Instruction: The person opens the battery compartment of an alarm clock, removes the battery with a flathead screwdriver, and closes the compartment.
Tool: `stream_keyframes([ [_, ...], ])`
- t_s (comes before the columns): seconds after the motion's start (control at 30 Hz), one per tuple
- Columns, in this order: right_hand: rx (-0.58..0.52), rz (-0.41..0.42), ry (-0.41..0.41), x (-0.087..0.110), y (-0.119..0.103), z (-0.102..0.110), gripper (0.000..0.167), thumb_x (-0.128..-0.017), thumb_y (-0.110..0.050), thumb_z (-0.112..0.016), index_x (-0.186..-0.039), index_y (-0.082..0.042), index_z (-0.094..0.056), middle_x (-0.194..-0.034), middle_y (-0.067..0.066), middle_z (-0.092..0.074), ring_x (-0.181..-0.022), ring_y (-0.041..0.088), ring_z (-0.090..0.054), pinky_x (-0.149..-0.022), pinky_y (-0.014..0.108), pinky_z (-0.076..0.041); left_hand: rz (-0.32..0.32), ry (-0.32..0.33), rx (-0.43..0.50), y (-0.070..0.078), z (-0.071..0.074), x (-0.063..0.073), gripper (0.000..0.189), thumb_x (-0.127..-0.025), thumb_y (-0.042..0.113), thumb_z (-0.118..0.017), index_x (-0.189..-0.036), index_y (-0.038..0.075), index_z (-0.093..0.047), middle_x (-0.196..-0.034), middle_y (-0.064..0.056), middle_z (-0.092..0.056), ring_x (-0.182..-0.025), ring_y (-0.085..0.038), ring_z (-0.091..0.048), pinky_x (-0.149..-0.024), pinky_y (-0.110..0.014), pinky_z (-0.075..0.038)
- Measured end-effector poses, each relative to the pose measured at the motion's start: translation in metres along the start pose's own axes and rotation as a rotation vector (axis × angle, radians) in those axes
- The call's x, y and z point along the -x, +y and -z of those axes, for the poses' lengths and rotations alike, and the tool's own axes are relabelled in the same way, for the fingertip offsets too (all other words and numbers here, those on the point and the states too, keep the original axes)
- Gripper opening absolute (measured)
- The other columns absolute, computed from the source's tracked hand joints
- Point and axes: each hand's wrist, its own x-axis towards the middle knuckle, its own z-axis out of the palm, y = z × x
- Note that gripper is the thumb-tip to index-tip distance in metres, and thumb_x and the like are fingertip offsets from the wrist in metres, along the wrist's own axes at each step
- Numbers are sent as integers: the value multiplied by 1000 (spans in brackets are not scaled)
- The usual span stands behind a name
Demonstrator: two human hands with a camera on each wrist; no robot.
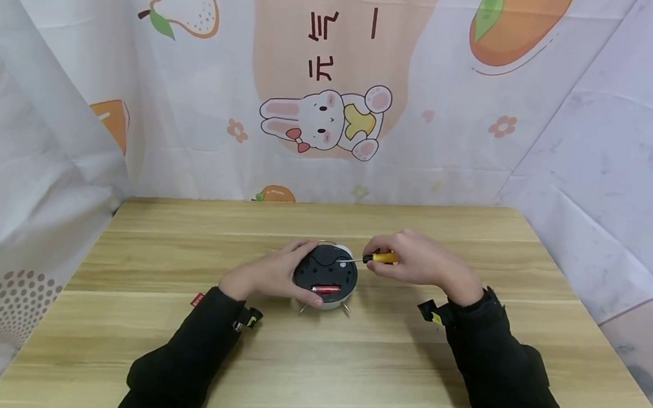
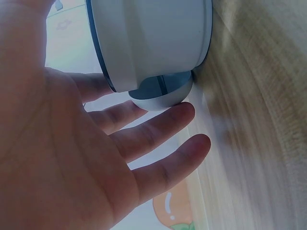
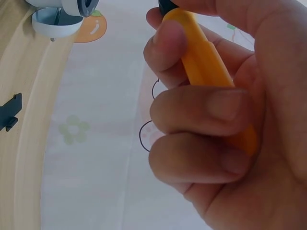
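Observation:
A round twin-bell alarm clock (image 1: 313,275) has its black back turned up toward me on the table. In its open battery slot lies a red battery (image 1: 326,289). My left hand (image 1: 276,272) holds the clock by its left side, thumb at the lower edge and fingers around the upper side, near a white bell (image 2: 168,98) in the left wrist view. In my right hand (image 1: 415,258) is a screwdriver (image 3: 206,62) with a yellow handle, gripped by curled fingers. Its thin metal shaft (image 1: 351,260) points left, with the tip at the clock's back.
A small black plastic piece (image 3: 10,112) lies on the wooden table (image 1: 312,371) in the right wrist view. Behind the table hangs a printed curtain (image 1: 194,121). Short metal feet (image 1: 346,309) stick out from the clock's near side.

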Motion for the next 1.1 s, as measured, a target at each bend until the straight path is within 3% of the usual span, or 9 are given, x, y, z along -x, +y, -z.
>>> stream_keyframes([
  [0.53,12,-16,-22,2,-3,2,15,-93,-23,-72,-105,-15,-78,-86,-9,-68,-60,4,-50,-57,26,-45,5,-7,8,2,0,2,121,-71,66,-83,-164,20,-21,-164,-6,-20,-137,-30,-41,-108,-49,-40],
  [0.87,54,-1,-47,5,-7,-3,7,-90,-23,-72,-94,-22,-78,-76,-16,-63,-58,2,-46,-56,24,-39,1,-13,22,0,-4,1,120,-71,66,-83,-163,21,-21,-164,-5,-21,-137,-29,-41,-108,-49,-40],
  [1.1,48,12,-62,3,-12,-4,9,-89,-20,-71,-89,-22,-80,-78,-16,-65,-60,1,-48,-59,24,-43,-4,-6,24,0,-2,2,120,-72,65,-84,-163,18,-22,-164,-7,-20,-137,-30,-41,-108,-50,-40],
])
